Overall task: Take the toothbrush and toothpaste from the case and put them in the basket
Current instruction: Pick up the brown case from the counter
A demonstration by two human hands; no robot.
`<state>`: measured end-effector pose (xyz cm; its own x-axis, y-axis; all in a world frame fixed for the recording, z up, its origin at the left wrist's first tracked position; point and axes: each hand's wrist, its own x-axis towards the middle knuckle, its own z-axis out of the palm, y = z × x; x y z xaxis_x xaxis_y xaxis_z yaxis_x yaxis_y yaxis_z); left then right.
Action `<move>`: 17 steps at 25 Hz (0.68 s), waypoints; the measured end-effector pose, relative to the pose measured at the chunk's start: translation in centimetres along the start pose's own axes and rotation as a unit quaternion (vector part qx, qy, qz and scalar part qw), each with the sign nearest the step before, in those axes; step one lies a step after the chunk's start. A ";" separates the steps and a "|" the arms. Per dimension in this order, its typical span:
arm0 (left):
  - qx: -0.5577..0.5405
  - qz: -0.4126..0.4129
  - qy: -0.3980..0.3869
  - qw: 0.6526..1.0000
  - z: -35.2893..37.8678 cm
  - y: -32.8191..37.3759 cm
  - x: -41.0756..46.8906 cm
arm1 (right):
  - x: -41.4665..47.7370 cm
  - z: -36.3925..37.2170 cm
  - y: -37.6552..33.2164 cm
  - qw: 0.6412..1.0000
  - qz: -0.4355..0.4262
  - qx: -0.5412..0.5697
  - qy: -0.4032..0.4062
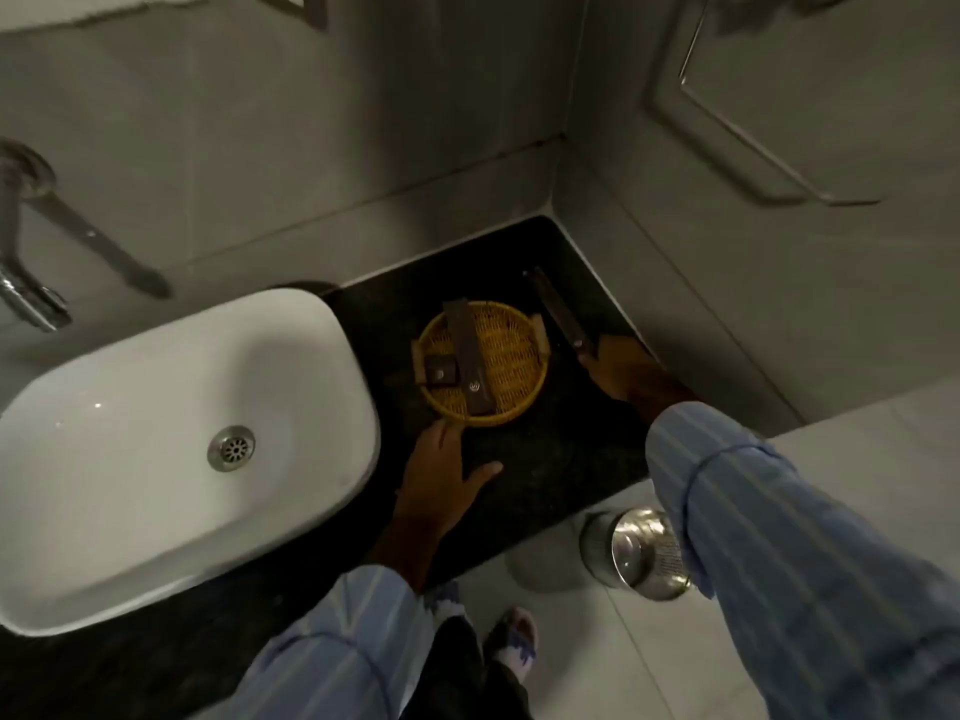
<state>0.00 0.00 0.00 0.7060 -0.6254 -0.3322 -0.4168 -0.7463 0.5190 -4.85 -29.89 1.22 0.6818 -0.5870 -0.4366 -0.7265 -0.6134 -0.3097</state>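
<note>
A round yellow woven basket (511, 363) sits on the black stone counter (550, 459) beside the sink. Inside it lie a long dark brown box (470, 356) and a small dark square box (440, 375) at its left edge. To the basket's right, my right hand (626, 374) grips the near end of another long dark case (558, 314), which points toward the back corner, low over the counter. My left hand (441, 472) rests flat on the counter just in front of the basket, fingers apart, holding nothing. No toothbrush or toothpaste is visible outside the boxes.
A white basin (171, 439) with a metal drain fills the left of the counter, and a chrome tap (31, 298) juts from the wall above it. Grey tiled walls close the corner behind and to the right. A steel bin (641, 553) stands on the floor below.
</note>
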 end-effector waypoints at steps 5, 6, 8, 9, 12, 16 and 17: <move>0.175 0.027 -0.025 0.984 4.0 -3.3 -1.1 | 2.1 2.4 -0.5 0.997 0.024 -0.041 0.066; 0.203 0.037 -0.021 0.978 4.4 -3.6 -1.1 | 2.4 2.9 -0.9 0.996 0.023 -0.044 0.072; 0.235 0.047 -0.012 0.971 4.8 -3.9 -1.2 | 2.9 3.1 -1.3 0.995 0.034 -0.034 0.084; 0.245 0.045 -0.018 0.968 4.9 -3.9 -1.3 | 3.0 3.2 -1.4 0.995 0.047 -0.022 0.087; 0.240 0.045 -0.031 0.969 4.6 -3.8 -1.3 | 2.4 3.0 -1.3 0.992 0.083 0.019 0.093; 0.184 0.070 -0.002 0.980 2.9 -2.8 -1.1 | 0.8 0.9 -0.7 0.990 0.103 0.019 0.096; 0.167 0.079 0.010 0.983 2.1 -2.4 -1.0 | 0.3 0.3 -0.7 0.990 0.097 0.008 0.098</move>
<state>-0.91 1.91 -2.59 0.6267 -0.7380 -0.2502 -0.6851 -0.6749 0.2744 -4.18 -29.47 1.11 0.5313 -0.7853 -0.3179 -0.8459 -0.4711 -0.2500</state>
